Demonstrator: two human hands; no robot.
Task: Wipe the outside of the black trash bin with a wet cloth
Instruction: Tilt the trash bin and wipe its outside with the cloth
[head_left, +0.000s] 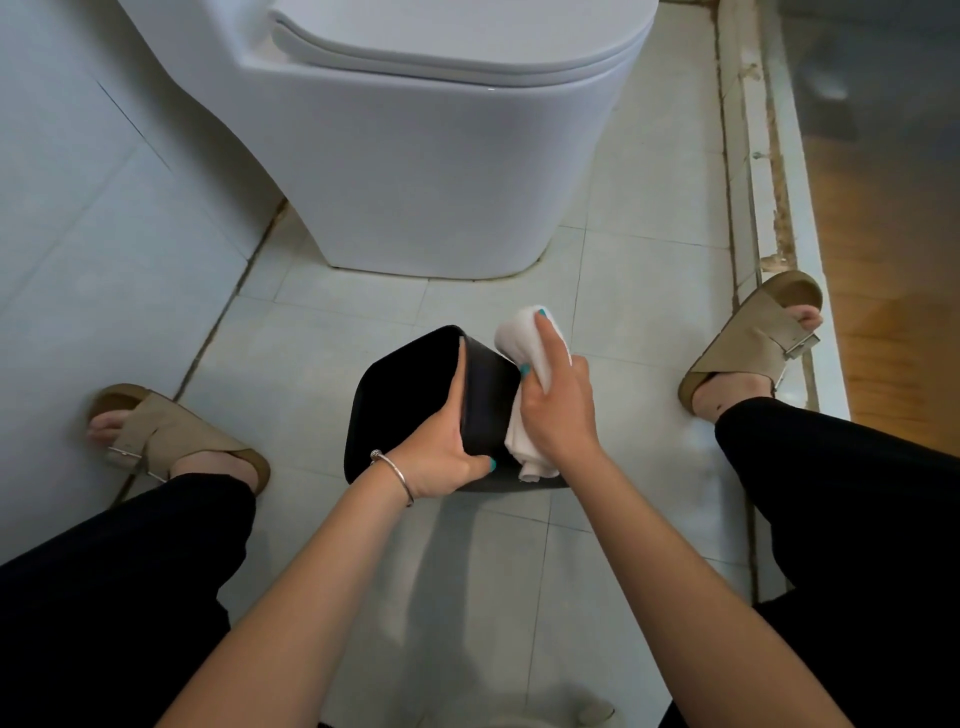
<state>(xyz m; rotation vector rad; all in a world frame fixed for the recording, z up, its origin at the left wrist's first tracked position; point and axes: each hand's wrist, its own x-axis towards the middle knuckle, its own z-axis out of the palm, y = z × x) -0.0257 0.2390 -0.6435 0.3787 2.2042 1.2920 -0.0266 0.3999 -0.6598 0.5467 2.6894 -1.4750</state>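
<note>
On the tiled floor (322, 332), tipped black trash bin (488, 395) in left hand (441, 457), white cloth (524, 338) in right hand (558, 410).

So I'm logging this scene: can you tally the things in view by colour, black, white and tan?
Black: 1, the trash bin
White: 2, the cloth and the toilet
Tan: 2, the left sandal and the right sandal
Total: 5

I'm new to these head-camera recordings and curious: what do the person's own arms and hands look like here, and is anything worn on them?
Both forearms are bare, with no sleeves in view. The left hand has a thin silver bangle at the wrist. The right hand wears nothing. Visible fingernails on both hands are painted teal.
</note>
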